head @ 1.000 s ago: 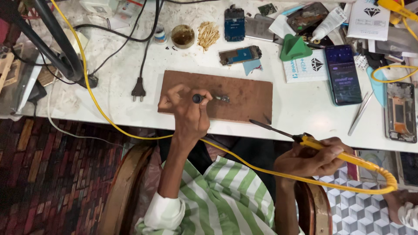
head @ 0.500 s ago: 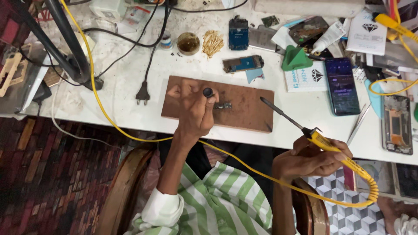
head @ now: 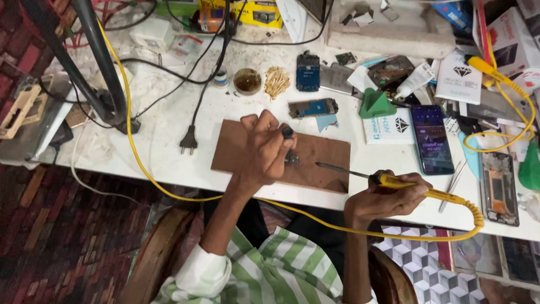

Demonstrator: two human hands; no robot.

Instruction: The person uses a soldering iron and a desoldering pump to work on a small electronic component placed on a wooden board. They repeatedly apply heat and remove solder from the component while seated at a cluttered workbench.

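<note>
My left hand (head: 265, 147) grips a thin dark tool upright, its tip pressed on a small metal part (head: 292, 159) lying on the brown wooden board (head: 326, 153). My right hand (head: 383, 198) holds a yellow-handled soldering iron (head: 394, 181); its dark tip (head: 329, 166) points left and hovers over the board, a short way right of the small part. The iron's yellow cord (head: 475, 217) loops off to the right and under my arms.
A black plug (head: 188, 141) lies left of the board. Behind it are a small brown tin (head: 247, 81), a phone frame (head: 313, 107), a green stand (head: 375, 104) and a lit phone (head: 431, 139). A black stand pole (head: 98, 62) rises at left.
My right hand has brought the soldering iron up and left, so its tip is now over the board near the part. My left hand has kept its tool on the part.
</note>
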